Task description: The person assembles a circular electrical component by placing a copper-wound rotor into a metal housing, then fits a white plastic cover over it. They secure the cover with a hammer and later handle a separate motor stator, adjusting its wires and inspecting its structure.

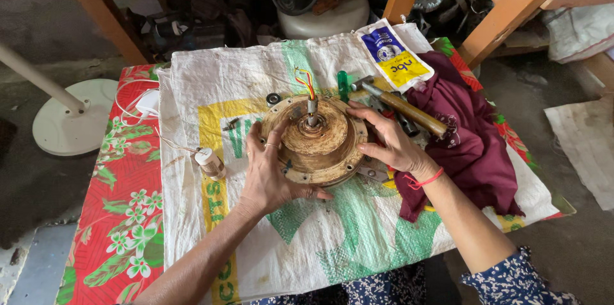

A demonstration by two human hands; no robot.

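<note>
Round rusty motor housing (316, 142) at worktop (128, 215) centre on woven sack (320, 241), steadied both sides: left hand (268, 174) fingers wrapped at 8 o'clock, right hand (387, 142) fingers curled on rim at 3 o'clock; hammer (406, 110) parked at 2 o'clock within reach.

Head view, steeply downward (close)

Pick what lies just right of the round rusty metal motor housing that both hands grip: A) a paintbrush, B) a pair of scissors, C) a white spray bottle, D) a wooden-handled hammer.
D: the wooden-handled hammer lies against the maroon cloth, just beyond the right hand on the round rusty metal motor housing.
</note>
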